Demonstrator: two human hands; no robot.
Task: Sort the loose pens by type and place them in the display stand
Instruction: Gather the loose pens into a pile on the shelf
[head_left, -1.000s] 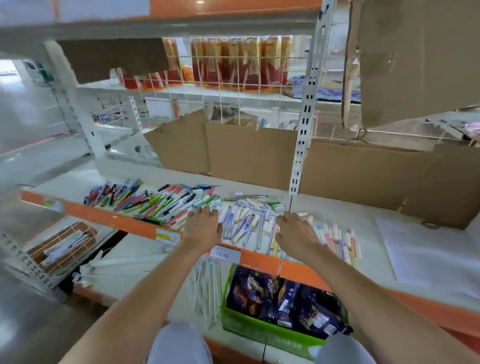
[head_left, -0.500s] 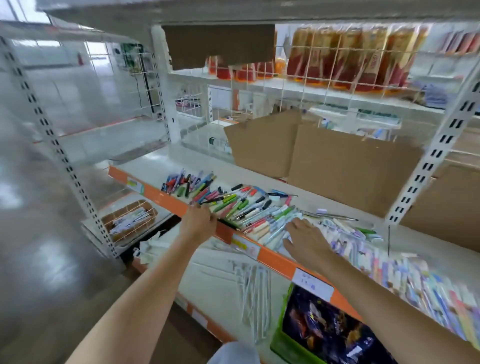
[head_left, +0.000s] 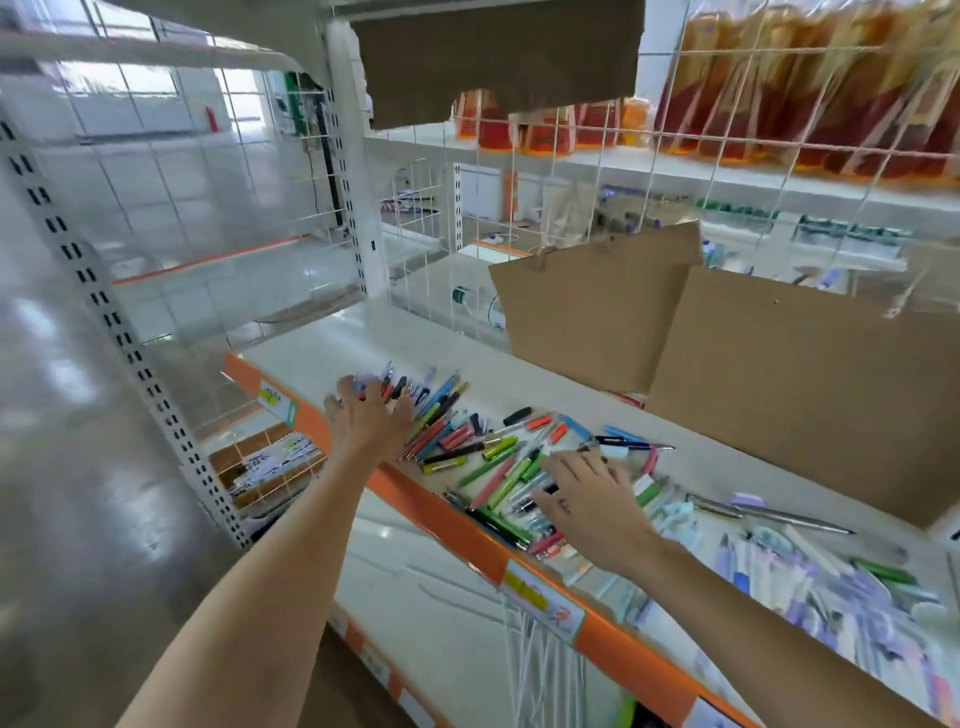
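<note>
Your left hand (head_left: 366, 418) lies flat with fingers spread, touching the 9 o'clock end of the scattered multicoloured plastic pens (head_left: 467, 441) on the white orange-edged metal shelf (head_left: 457, 525). Your right hand (head_left: 592, 501), fingers straight, presses the pens at 4 o'clock. Brown cardboard sheets (head_left: 779, 374) stand at 1 o'clock, behind the pile.

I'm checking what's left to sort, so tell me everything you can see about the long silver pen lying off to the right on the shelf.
The silver pen is long, slim and metallic-looking, with a dark tip pointing right. It lies flat on the white shelf, angled slightly down to the right, in front of the brown cardboard. A pale lilac piece sits against its left part. Neither hand touches it; the right hand rests on pens further left.
</note>
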